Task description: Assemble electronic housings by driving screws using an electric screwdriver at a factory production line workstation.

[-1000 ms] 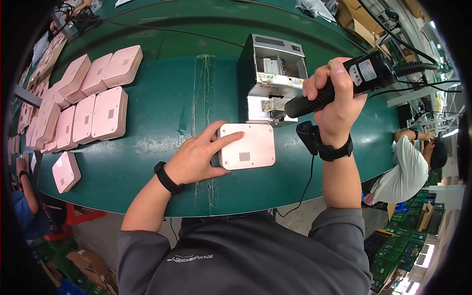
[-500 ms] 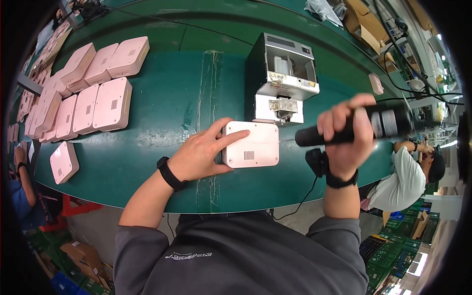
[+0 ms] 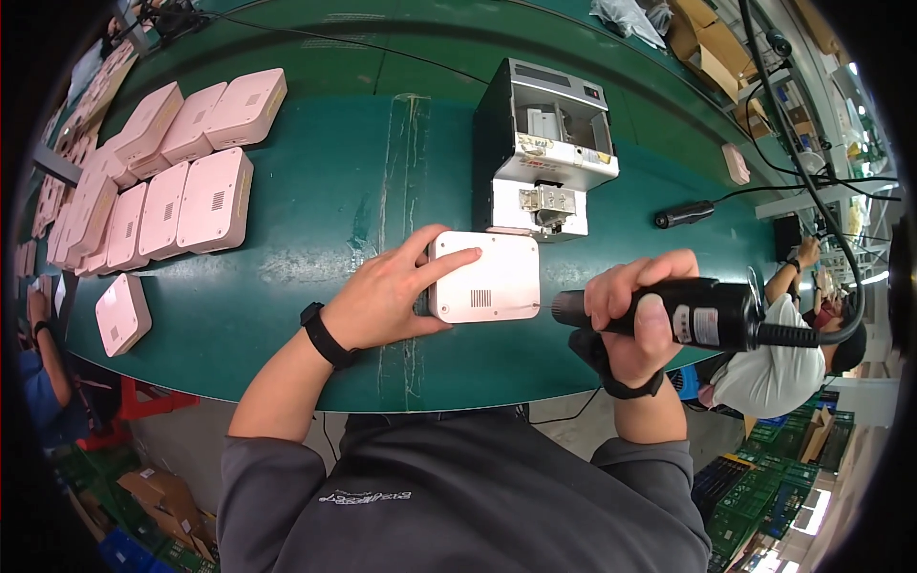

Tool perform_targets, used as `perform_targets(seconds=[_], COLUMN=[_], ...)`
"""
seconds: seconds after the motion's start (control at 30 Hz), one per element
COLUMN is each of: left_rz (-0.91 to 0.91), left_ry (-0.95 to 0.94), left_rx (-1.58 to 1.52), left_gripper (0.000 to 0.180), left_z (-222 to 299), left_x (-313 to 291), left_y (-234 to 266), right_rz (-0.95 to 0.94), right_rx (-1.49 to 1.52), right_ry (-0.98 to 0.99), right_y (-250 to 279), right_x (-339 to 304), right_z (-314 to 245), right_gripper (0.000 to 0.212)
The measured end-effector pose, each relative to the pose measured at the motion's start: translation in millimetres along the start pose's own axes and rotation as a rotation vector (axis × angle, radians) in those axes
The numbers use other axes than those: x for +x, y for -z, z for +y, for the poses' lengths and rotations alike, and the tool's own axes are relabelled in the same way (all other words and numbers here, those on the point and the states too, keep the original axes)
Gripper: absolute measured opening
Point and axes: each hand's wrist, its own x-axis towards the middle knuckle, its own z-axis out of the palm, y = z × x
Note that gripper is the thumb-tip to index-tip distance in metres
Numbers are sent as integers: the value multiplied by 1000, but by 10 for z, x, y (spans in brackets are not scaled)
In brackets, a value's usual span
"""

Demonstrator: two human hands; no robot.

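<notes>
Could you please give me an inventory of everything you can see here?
Pink box: one, pale pink, under the left hand
Other pink boxes: many, pale pink, mostly grouped at left; exact count unclear
Corded tool: one, black, in the right hand
Second tool: one, black, lying on table, right
Machine: one, black and silver, beyond the pink box
Table: green, centre
Cardboard boxes: at least two, brown, upper right and lower left
Crates: several, mainly green, lower right
Co-workers: at least two, white and blue clothing, both sides
Wristbands: two, black, on the wrists
Shirt: one, dark grey, bottom
Hands: two, bare; left hand, right hand
</notes>
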Motion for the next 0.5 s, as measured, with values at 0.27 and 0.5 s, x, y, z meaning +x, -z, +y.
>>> perform_targets(seconds=[0.27, 0.5], left_rz=[-2, -8], left_ry=[13, 18], left_rx=[7, 8], left_gripper=[85, 84], left_z=[-2, 5], left_x=[-2, -2], left_y=[18, 41], right_rz=[-12, 63], right_rx=[3, -26], right_ry=[10, -100], right_y=[-17, -44], right_x=[-37, 211], right_z=[113, 52], right_gripper=[28, 22])
